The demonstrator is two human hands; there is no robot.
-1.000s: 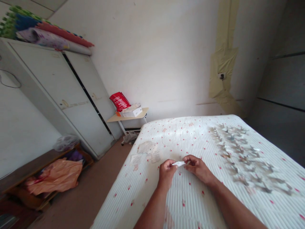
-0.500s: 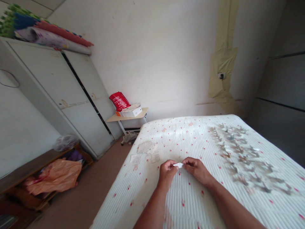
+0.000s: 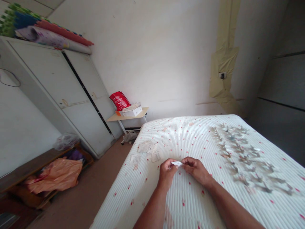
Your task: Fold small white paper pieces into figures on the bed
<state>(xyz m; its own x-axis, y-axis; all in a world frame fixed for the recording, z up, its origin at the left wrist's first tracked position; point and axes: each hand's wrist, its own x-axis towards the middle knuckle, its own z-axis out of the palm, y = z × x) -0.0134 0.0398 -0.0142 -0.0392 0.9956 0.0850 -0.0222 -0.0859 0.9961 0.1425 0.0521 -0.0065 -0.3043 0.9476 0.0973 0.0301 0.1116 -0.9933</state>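
A small folded piece of white paper [image 3: 177,163] is held between my two hands over the bed. My left hand [image 3: 167,170] pinches its left end between thumb and fingers. At its right end, the thumb and fingers of my right hand [image 3: 195,170] are closed on it. Printed paper sheets [image 3: 146,147] lie on the bed beyond my left hand. Rows of several small folded paper figures [image 3: 247,156], somewhat blurred, stand on the bed to the right of my right hand.
The bed [image 3: 181,127] has a white ribbed cover with red spots. Beyond it, a small table [image 3: 114,118] carries a red bag [image 3: 119,100] and a white box [image 3: 133,112]. A grey cabinet [image 3: 54,79] and a low wooden bench [image 3: 30,165] with an orange bag [image 3: 57,174] stand left.
The folded paper has shifted slightly left and up and is tilted differently between my fingers. Both hands have barely moved.
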